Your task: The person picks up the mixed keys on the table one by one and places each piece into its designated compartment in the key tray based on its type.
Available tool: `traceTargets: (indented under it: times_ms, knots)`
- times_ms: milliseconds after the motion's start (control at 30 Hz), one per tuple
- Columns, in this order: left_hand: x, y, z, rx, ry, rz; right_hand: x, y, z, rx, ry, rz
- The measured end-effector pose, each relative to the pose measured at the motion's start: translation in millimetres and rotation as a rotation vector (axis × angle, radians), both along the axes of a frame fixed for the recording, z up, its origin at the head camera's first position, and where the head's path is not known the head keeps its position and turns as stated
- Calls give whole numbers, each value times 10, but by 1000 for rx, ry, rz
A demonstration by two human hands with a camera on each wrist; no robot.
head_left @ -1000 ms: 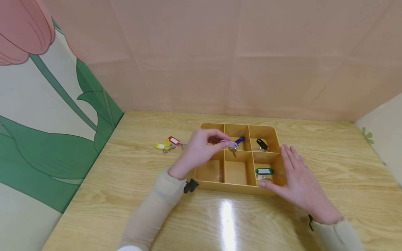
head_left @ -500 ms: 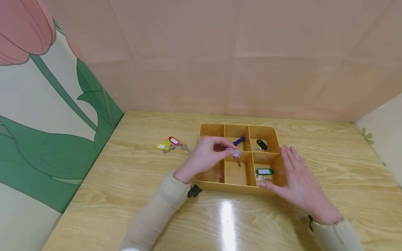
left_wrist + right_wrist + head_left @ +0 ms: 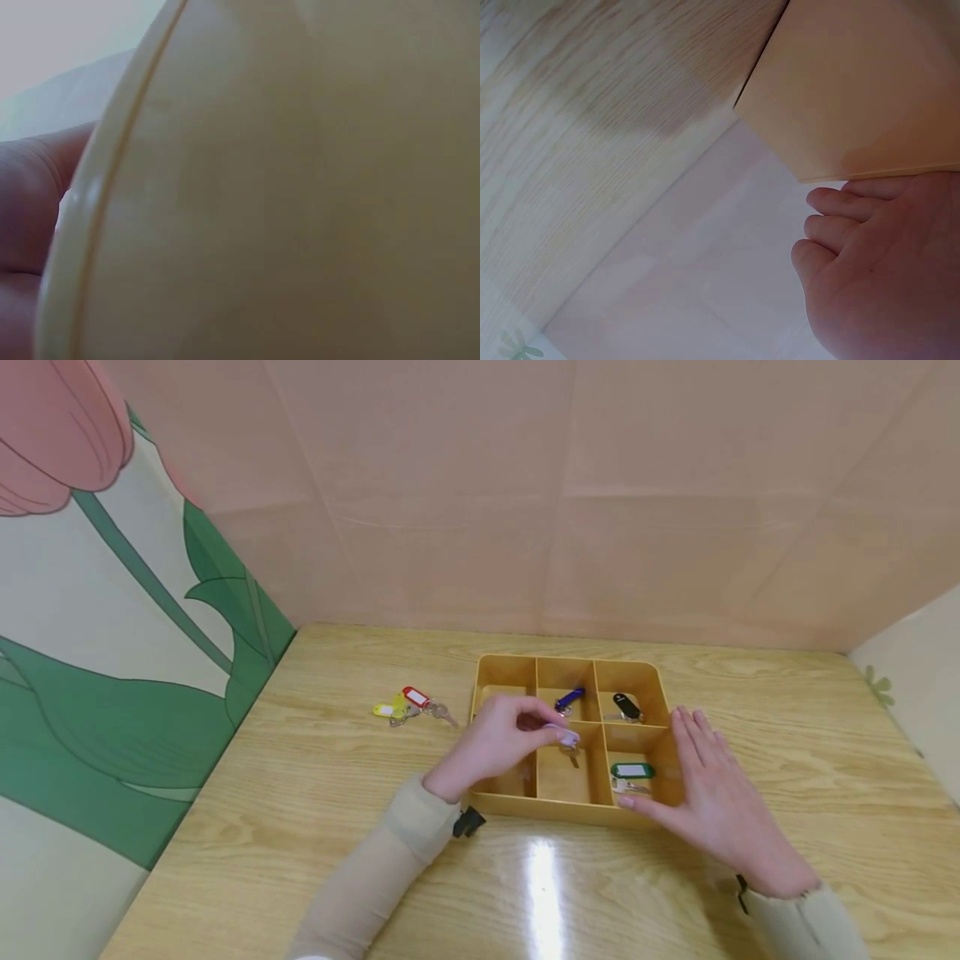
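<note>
My left hand pinches a pale purple key tag between thumb and fingers. From the tag a key hangs over the front middle compartment of a tan six-compartment box. Straight fingers of my right hand rest along the box's right side, its thumb at the front rim. A blue key tag lies in the back middle compartment, a black key tag in the back right and a green key tag in the front right. The box wall fills most of the left wrist view.
Left of the box, a red key tag and a yellow key tag lie with their keys on the wooden table. A pink sheet covers the wall behind the table.
My left hand has moved right and toward the front with the purple key tag, from the back middle compartment to over the front middle one. My right hand has stayed in place.
</note>
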State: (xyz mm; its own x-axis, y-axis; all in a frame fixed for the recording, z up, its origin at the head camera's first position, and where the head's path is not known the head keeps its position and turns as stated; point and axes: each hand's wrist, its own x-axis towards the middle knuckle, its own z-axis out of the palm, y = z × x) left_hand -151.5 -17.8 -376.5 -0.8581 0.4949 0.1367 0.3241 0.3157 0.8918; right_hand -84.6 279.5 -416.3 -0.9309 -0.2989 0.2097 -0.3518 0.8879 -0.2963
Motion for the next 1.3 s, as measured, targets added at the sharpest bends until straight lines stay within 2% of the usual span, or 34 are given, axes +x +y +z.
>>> traceTargets:
  times_ms: [333,600,833,1100,1300]
  knots:
    - [2,16,-21,-17,8,-14,0,4,-4,8,-3,0]
    - [15,42,-20,-28,-32,-20,0,8,-17,10,-13,4]
    - [2,42,-18,27,-38,14,5,9,-14,10,-9,7]
    - [1,8,22,97,-23,6,0,10,-13,6,-4,4]
    - [8,-34,59,92,-2,9,-3,9,-10,7,-8,-1]
